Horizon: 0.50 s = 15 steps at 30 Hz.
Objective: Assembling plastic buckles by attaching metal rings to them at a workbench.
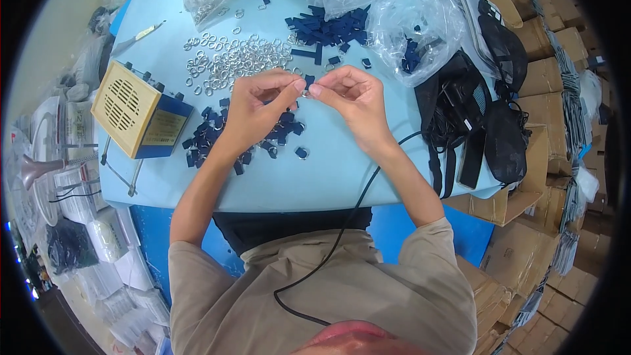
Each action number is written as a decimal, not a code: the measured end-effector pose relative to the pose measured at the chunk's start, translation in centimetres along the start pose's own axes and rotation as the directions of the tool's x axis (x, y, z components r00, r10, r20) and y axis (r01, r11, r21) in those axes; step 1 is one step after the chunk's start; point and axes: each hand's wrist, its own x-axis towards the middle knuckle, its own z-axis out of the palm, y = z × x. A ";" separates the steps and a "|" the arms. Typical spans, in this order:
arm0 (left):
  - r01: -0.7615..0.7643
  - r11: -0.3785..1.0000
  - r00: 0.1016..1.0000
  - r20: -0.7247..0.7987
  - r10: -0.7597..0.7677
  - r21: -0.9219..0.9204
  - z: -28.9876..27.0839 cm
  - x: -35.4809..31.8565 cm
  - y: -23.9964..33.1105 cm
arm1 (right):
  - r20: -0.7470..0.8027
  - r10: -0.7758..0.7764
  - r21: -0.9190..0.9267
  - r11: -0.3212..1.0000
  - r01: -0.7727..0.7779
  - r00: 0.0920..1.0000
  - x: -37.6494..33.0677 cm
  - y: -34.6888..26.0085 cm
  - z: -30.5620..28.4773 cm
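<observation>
Beige-and-blue box (135, 110): sitting at the left of the light-blue table (328, 171). Metal rings (230, 59): lying loose in a heap behind it. Dark blue strap pieces (210, 133): lying scattered under the left hand (253, 113). Left-hand fingers (289, 87): pinching a small ring with blue tab (307, 85) at table centre. Right hand (358, 100): its fingers are pinching the same piece from the other side. Clear plastic bags (411, 23) and black strap bundle (483, 112): lying at the right.
</observation>
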 end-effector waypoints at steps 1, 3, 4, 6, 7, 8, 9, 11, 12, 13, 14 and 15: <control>0.019 1.000 1.000 0.003 -0.019 -0.018 -0.1 0.0 -0.1 | 0.009 0.006 0.032 0.999 -0.007 1.000 0.0 0.0 0.0; 0.040 0.999 0.999 0.007 -0.040 -0.036 -0.2 0.0 -0.2 | 0.016 0.013 0.065 0.998 -0.014 1.000 0.1 0.1 -0.1; 0.044 0.998 0.999 0.009 -0.044 -0.046 -0.2 -0.1 -0.1 | 0.027 0.026 0.075 0.997 -0.027 0.999 0.1 0.0 -0.1; 0.048 0.997 0.999 0.013 -0.048 -0.056 -0.2 0.0 0.0 | 0.037 0.038 0.085 0.996 -0.041 0.999 0.1 -0.1 -0.3; 0.047 0.997 0.999 0.019 -0.046 -0.064 -0.3 0.0 0.0 | 0.049 0.052 0.091 0.994 -0.056 0.997 0.2 -0.1 -0.4; 0.046 0.996 0.999 0.025 -0.044 -0.073 -0.3 0.0 0.0 | 0.062 0.066 0.097 0.993 -0.071 0.996 0.2 -0.2 -0.5; 0.047 0.996 0.999 0.026 -0.045 -0.073 -0.3 0.0 0.0 | 0.061 0.066 0.098 0.993 -0.072 0.996 0.2 -0.2 -0.6; 0.063 0.994 0.998 0.020 -0.061 -0.093 -0.2 0.0 0.0 | 0.074 0.075 0.094 0.992 -0.082 0.994 0.2 -0.2 -0.7; 0.063 0.994 0.998 0.020 -0.061 -0.092 -0.3 0.0 0.1 | 0.074 0.075 0.095 0.992 -0.082 0.994 0.2 -0.2 -0.7; 0.070 0.992 0.997 0.025 -0.068 -0.103 -0.3 0.0 0.1 | 0.077 0.084 0.096 0.991 -0.091 0.993 0.2 -0.3 -0.7; 0.076 0.991 0.997 0.030 -0.073 -0.114 -0.3 0.0 0.2 | 0.081 0.092 0.097 0.990 -0.100 0.992 0.3 -0.3 -0.7; 0.076 0.991 0.997 0.030 -0.073 -0.114 -0.4 0.0 0.1 | 0.082 0.092 0.097 0.990 -0.100 0.992 0.3 -0.4 -0.7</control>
